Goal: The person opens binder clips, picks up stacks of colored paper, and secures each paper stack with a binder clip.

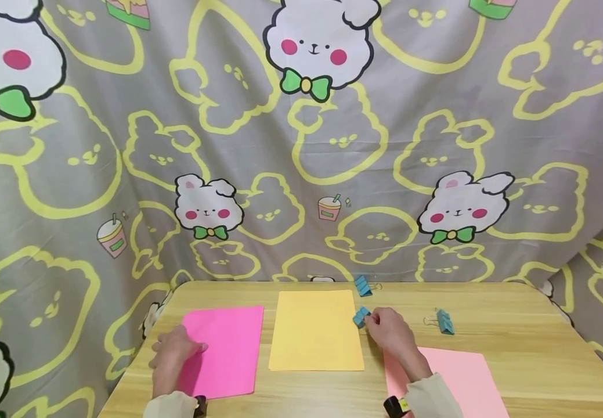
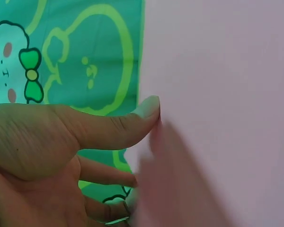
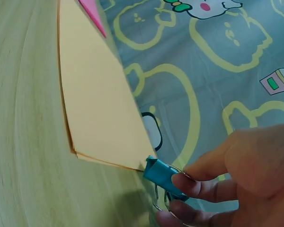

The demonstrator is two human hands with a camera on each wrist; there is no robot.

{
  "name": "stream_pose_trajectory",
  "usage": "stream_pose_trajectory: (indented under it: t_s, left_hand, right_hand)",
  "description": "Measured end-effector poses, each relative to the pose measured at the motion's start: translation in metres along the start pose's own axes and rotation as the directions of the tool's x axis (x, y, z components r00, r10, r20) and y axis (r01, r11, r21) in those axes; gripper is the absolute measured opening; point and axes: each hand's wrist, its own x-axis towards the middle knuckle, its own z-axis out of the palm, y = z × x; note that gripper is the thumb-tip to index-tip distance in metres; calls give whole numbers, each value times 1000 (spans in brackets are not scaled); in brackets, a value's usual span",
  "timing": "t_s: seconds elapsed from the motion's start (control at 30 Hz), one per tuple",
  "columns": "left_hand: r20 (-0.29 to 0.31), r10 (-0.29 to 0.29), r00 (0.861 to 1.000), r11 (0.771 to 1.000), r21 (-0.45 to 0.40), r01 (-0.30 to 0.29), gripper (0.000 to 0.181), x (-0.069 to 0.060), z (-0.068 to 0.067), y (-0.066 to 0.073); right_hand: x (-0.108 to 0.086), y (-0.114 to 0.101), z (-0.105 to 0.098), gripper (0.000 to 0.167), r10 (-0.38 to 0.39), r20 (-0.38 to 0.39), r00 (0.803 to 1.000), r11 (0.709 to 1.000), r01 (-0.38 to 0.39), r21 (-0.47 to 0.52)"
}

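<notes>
My left hand [image 1: 174,355] is at the left edge of a stack of bright pink paper [image 1: 228,348]. In the left wrist view its thumb [image 2: 128,130] lies on the sheet's edge, pinching it against fingers partly hidden behind. My right hand [image 1: 392,332] pinches a teal binder clip [image 3: 162,175] by its wire handles. The clip sits at a corner of the stack of yellow paper [image 1: 317,331], touching or just beside it; whether its mouth grips the sheets I cannot tell.
A second teal binder clip [image 1: 365,285] lies by the table's back edge, and another clip [image 1: 444,321] to the right. Light pink paper [image 1: 458,377] lies partly under my right forearm. A patterned curtain [image 1: 301,145] hangs behind the wooden table [image 1: 531,337].
</notes>
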Motion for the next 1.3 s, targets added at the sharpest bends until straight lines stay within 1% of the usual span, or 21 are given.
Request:
stream_pose_trajectory:
  t_s: [0.1, 0.2, 0.3, 0.43, 0.53, 0.67, 0.87, 0.97, 1.07, 1.2, 1.3]
  left_hand:
    - [-5, 17, 1000, 1000, -3, -17, 62, 1, 1, 1]
    - [-16, 23, 1000, 1000, -1, -23, 67, 1, 2, 3]
    - [-22, 29, 999, 1000, 4, -29, 70, 0, 1, 2]
    - [-28, 36, 999, 999, 16, -35, 66, -1, 0, 1]
    - [-36, 46, 998, 999, 19, -45, 64, -2, 1, 3]
    - [-37, 62, 997, 998, 9, -61, 68, -2, 3, 6]
    - [-43, 87, 995, 996, 10, -87, 70, -1, 4, 3]
    - [-41, 79, 996, 997, 24, -78, 69, 0, 3, 2]
    - [-39, 65, 997, 997, 31, -64, 71, -1, 3, 2]
    - [-53, 75, 996, 997, -14, -76, 77, -5, 3, 6]
    - [-73, 99, 992, 994, -36, -101, 79, -7, 4, 9]
  right_hand:
    - [-1, -1, -6, 33, -47, -18, 999, 999, 47, -4]
    - [-3, 0, -14, 24, -71, -17, 997, 997, 71, 2]
    - [-5, 3, -21, 21, -64, 9, 998, 998, 63, 29]
    - [-9, 10, -32, 22, -49, 31, 998, 998, 48, 34]
    - [-10, 16, -40, 19, -48, 22, 999, 998, 47, 28]
    - [-10, 25, -50, 12, -58, -16, 998, 998, 58, 20]
    - [-8, 32, -64, 24, -64, -46, 997, 996, 66, 52]
    - [-8, 34, -68, 26, -76, -101, 992, 996, 81, 44]
    - [-7, 38, -68, 28, -106, -170, 980, 993, 114, 39]
    - [-6, 44, -68, 31, -128, -226, 966, 990, 139, 37]
    - [-7, 46, -69, 37, -109, -229, 967, 992, 120, 32]
